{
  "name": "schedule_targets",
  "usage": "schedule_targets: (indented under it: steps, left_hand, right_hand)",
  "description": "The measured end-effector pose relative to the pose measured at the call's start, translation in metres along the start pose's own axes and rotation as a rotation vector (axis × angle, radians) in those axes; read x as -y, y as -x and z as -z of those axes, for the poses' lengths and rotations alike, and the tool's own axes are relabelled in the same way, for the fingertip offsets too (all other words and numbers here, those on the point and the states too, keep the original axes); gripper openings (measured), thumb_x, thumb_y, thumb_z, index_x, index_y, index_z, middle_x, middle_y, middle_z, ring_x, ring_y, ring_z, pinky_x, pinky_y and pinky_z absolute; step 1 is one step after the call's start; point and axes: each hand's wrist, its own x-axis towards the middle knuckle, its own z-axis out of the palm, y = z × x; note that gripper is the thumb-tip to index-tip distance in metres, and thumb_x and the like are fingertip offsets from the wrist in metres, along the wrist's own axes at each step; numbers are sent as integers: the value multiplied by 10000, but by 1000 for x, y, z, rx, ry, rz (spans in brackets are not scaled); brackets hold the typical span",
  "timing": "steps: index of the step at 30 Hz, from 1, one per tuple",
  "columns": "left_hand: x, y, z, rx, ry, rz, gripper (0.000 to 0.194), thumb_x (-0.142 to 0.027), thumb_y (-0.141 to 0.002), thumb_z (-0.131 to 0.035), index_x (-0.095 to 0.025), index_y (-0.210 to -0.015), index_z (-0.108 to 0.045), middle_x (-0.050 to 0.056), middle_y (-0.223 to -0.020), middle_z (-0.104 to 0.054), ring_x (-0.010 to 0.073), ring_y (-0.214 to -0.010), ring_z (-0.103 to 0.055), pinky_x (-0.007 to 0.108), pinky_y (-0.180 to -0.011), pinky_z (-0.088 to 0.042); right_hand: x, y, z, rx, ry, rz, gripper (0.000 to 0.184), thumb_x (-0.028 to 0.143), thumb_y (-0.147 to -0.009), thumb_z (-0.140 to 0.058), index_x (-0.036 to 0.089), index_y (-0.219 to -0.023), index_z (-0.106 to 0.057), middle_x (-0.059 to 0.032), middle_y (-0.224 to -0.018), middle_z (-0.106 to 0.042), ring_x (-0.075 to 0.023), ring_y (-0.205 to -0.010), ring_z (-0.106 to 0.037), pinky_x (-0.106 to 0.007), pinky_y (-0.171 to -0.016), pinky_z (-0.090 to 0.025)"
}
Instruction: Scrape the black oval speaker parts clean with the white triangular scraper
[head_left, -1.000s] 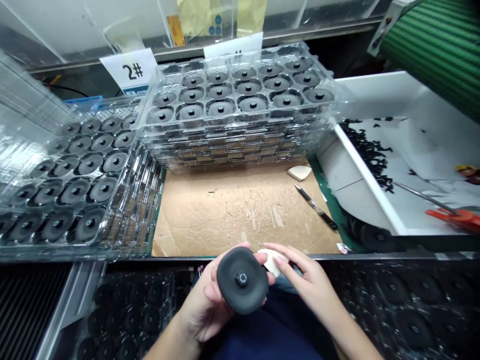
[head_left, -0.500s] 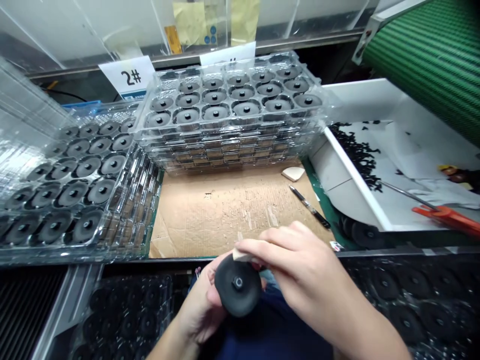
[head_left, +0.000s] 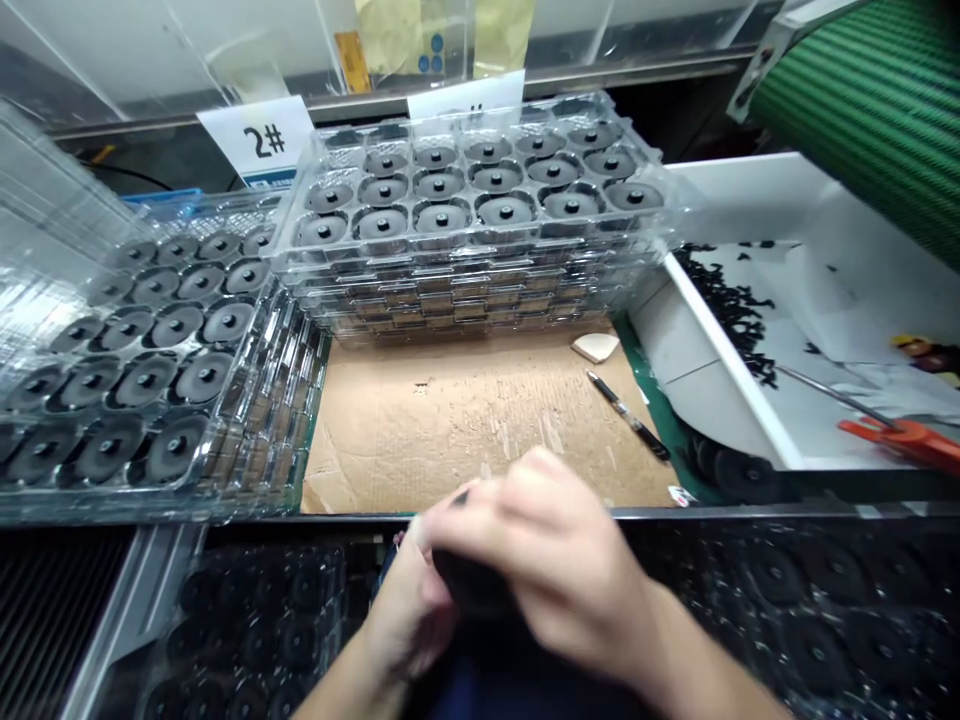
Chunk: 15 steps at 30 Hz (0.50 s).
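My left hand (head_left: 409, 610) is closed around a round black disc (head_left: 469, 592) near the bottom centre, just below the edge of the workbench. Only a dark sliver of the disc shows. My right hand (head_left: 551, 560) lies over the disc from the right and covers most of it. It is smeared by motion. Its fingers curl over the disc's top, and whatever they grip is hidden.
A stack of clear trays (head_left: 480, 215) with black discs stands at the back, another stack (head_left: 142, 350) at the left. A cardboard sheet (head_left: 465, 420) carries a pen (head_left: 630, 418) and a cream pad (head_left: 596, 347). A white bin (head_left: 795, 320) holds small black parts and red-handled pliers (head_left: 911, 437).
My right hand has moved left over the disc and now covers it; a second ago it held a small cream pad beside the disc. The left hand has stayed in place.
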Motion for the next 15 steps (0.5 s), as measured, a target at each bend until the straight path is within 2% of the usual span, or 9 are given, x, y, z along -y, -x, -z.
schedule_targets:
  steps: [3,5,8,10,13,15]
  left_hand:
    - [1,0,4,-33,156,-19,609,-464,-451,-815,-288,-1016,-673,17,-1036,-703,225,-956,-644,284,-842,-481]
    - [1,0,7,-51,238,-23,609,-414,-466,-827,-296,-1040,-664,25,-1079,-698,222,-948,-653,285,-840,-485]
    - [1,0,13,-74,253,-24,650,-420,-448,-830,-285,-1060,-659,45,-1098,-691,237,-984,-636,308,-865,-475]
    - [0,0,15,-99,238,-10,690,-441,-424,-826,-286,-1074,-654,49,-1126,-679,241,-1015,-616,306,-874,-467]
    - [-4,0,11,-113,212,22,670,-433,-425,-824,-290,-1059,-658,36,-1131,-676,236,-1026,-607,293,-873,-460]
    - [-8,2,6,-111,192,38,632,-405,-450,-827,-300,-1050,-656,21,-1126,-674,233,-1013,-614,303,-883,-453]
  right_hand:
    - [-30,14,-8,-39,39,-382,231,176,-911,-446,213,-1039,-635,-18,-885,-676,-143,-789,-595,-284,-715,-404]
    - [-47,31,-21,-3,43,-503,234,205,-906,-456,223,-1046,-642,-28,-885,-678,-154,-791,-608,-284,-715,-437]
    - [-61,59,-47,83,-3,-518,237,210,-892,-464,218,-1002,-673,-28,-826,-693,-159,-740,-634,-274,-657,-469]
    - [-62,70,-58,104,-13,-525,213,201,-871,-494,210,-939,-695,-20,-769,-696,-157,-687,-640,-263,-610,-474]
    - [-53,65,-49,57,-13,-578,216,203,-880,-491,188,-987,-679,-30,-790,-692,-145,-646,-625,-245,-567,-476]
    - [-37,51,-32,-60,-9,-618,233,216,-901,-471,179,-1055,-642,-43,-872,-684,-127,-623,-603,-226,-526,-465]
